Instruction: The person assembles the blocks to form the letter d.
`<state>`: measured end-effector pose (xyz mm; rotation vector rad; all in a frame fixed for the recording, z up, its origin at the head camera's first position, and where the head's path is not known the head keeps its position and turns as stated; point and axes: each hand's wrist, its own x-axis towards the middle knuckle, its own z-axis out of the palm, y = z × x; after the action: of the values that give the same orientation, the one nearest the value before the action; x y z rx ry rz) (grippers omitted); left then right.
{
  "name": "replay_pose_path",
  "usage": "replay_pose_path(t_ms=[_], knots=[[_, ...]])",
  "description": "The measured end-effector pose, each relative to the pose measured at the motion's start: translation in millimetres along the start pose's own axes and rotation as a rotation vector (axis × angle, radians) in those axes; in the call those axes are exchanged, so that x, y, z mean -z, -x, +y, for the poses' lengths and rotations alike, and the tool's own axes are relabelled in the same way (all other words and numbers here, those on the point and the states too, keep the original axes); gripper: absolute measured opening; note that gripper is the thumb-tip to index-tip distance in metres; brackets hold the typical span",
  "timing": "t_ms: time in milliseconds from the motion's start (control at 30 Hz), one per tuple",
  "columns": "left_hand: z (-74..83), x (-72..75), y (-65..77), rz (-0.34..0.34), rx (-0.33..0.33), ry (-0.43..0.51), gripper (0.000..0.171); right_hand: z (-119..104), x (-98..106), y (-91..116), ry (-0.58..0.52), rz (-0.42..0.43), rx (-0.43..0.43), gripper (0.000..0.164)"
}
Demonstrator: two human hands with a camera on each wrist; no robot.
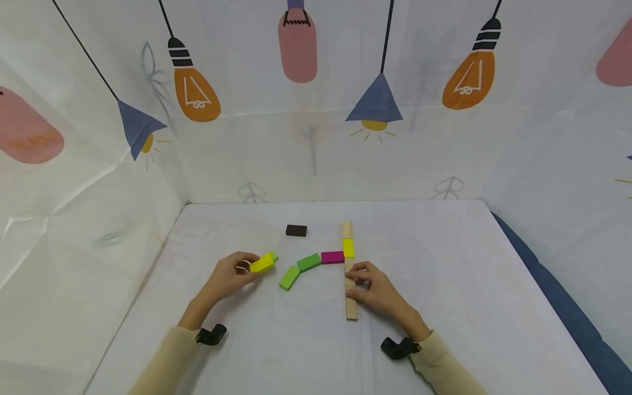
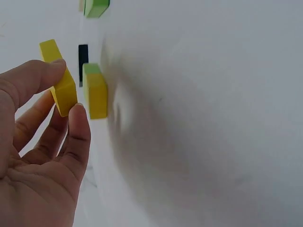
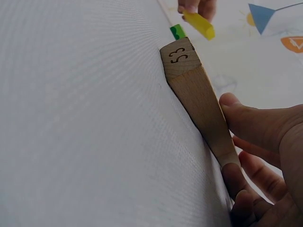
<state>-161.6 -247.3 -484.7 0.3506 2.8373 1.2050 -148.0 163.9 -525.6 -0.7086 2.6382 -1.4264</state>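
My left hand pinches a yellow block between thumb and fingers, holding it tilted. Just beyond it in the left wrist view, a second yellow block stands with a green block behind it. Over a straight row of blocks is my right hand, thumb and fingertips gripping a plain wooden block in that row. The near wooden block has "53" on its end. Another yellow block sits farther up, with a magenta block against the row's left side.
Two green blocks curve leftward from the magenta one. A dark block lies alone farther back. The white table meets a patterned sheet at its far edge. Black wrist cameras are strapped on both sleeves.
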Motion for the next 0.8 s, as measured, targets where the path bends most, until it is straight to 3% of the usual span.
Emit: replay_pose_path(t_ms=[400, 633, 800], knots=[[13.4, -26.8, 26.5, -0.016, 0.019, 0.007, 0.039, -4, 2, -1, 0.011, -0.002, -0.011, 0.045], [17.5, -31.6, 36.4, 0.005, 0.148, -0.033, 0.04, -3, 2, -1, 0.017, -0.016, -0.041, 0.044], [24.8, -36.5, 42.0, -0.003, 0.197, -0.071, 0.04, -4, 1, -2, 0.012, -0.019, -0.041, 0.044]])
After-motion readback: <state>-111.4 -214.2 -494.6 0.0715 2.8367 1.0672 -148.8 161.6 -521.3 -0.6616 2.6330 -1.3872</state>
